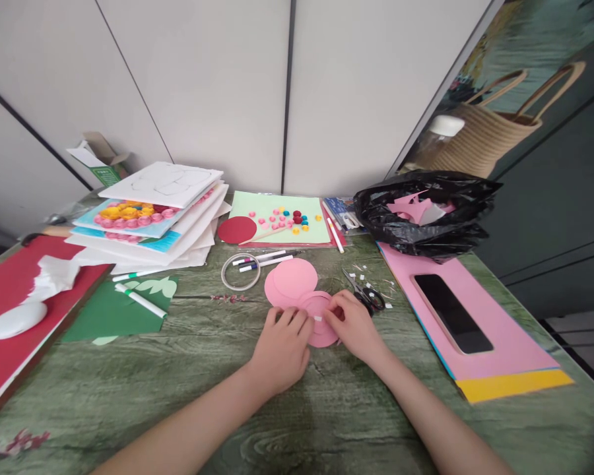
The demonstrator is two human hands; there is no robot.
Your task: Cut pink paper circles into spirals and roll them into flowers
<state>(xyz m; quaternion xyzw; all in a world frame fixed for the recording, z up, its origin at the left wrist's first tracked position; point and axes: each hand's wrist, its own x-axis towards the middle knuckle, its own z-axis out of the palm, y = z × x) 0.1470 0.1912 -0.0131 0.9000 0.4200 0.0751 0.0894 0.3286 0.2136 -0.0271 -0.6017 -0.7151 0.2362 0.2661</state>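
The pink paper disc [323, 339] before you looks smooth and matt. Your tabletop [202, 376] has a wood-grain finish with a faint sheen. On your right, you have scissors [360, 289] with dark plastic handles, a glossy-screened phone [453, 313], a crinkled, shiny plastic bag [420, 242] and a rough woven basket [485, 142].

2 bare hands [283, 346] [359, 326] close together, fingers [304, 324] bent, forearms [212, 410] angled inward
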